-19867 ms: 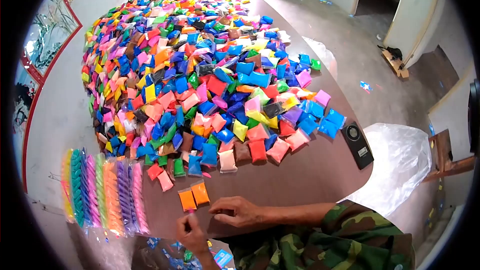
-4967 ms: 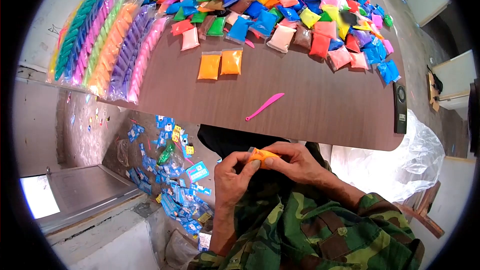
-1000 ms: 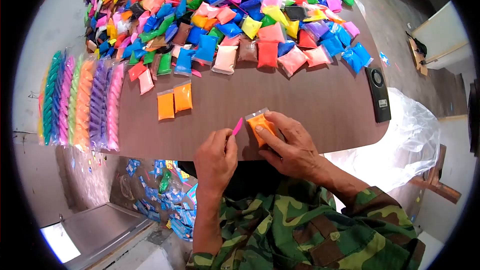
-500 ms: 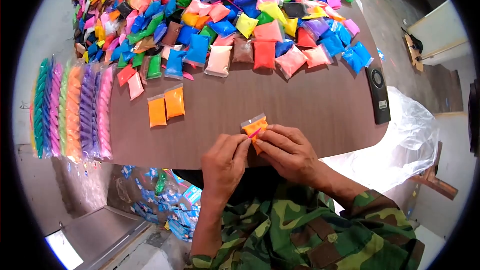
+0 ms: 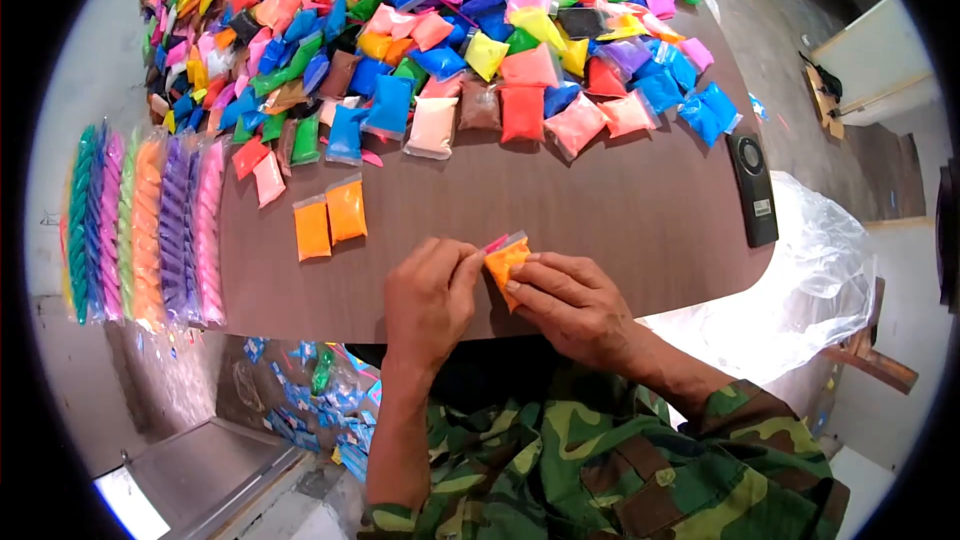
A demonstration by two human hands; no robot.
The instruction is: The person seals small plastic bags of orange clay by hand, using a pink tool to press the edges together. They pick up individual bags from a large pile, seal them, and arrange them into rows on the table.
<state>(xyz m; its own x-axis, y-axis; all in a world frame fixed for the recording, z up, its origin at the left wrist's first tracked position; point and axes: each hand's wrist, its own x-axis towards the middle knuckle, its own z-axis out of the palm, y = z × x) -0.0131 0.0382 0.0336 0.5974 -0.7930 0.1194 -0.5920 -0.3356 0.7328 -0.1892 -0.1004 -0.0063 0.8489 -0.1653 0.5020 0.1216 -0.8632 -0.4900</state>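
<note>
Near the table's front edge, my right hand pinches a small orange packet with a clear top strip. My left hand is closed just left of it, fingers round a thin pink tool whose tip shows by the packet's upper left corner. Whether the tool touches the packet is unclear. Two more orange packets, one slightly lower and one to its right, lie flat on the brown table to the left.
A large heap of coloured packets covers the table's far part. Long twisted coloured packs lie along the left edge. A black device lies at the right edge, beside clear plastic sheeting. Blue wrappers lie below the table.
My left hand has moved slightly left, away from the packet's middle, and the pink tool has shifted from across the packet to its upper left. My right hand still holds the packet.
</note>
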